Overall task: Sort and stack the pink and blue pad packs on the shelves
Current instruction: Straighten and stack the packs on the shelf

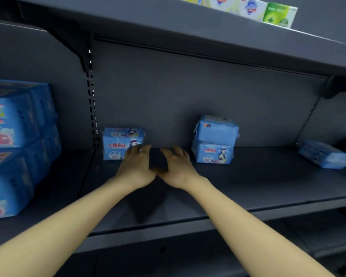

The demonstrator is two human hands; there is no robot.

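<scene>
Just beyond the left hand (pixel 136 166), a blue pack (pixel 121 143) is being touched, grip unclear; the right hand (pixel 177 166) is being held loose, empty; both pack ends are likely needing to be clasped.

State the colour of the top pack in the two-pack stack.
The top pack is light blue; the head view shows it.
</scene>
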